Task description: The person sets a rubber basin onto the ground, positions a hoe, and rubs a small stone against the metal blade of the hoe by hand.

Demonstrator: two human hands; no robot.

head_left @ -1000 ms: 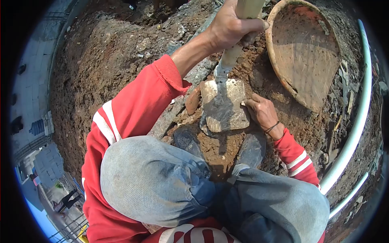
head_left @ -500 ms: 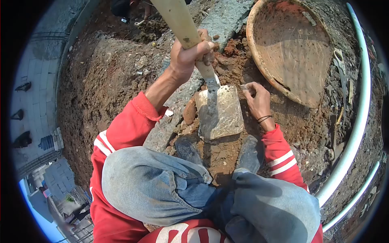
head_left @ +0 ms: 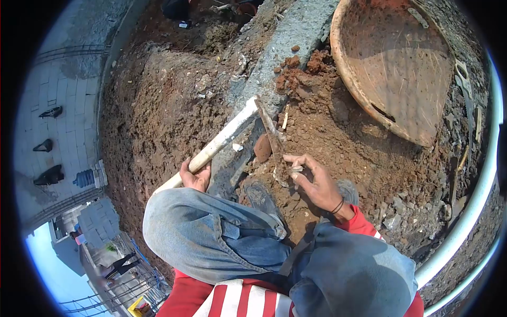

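Note:
My left hand (head_left: 196, 177) is wrapped round the pale handle of a hoe (head_left: 224, 138), just above my left knee. The hoe's muddy blade (head_left: 271, 132) is seen nearly edge-on, angling down between my boots. Pinched in my right hand (head_left: 318, 186) is a small flat grey chip (head_left: 297, 169), right beside the lower part of the blade. The index fingertip reaches to the blade's face. A reddish stone (head_left: 262, 148) lies just left of the blade, on the brown soil (head_left: 343, 153).
A large worn basin (head_left: 393, 74) tilts on the ground at upper right. Beyond it curves a pale pipe (head_left: 475, 195). A concrete strip (head_left: 296, 42) runs diagonally past the dug soil. Paving (head_left: 68, 132) with several dark shoes lies at far left. Someone's dark clothing (head_left: 175, 9) shows at the top.
The hoe handle has swung down and left towards my knee, with my left hand lower. The blade has turned from face-up to nearly edge-on. My right hand has moved in beside it.

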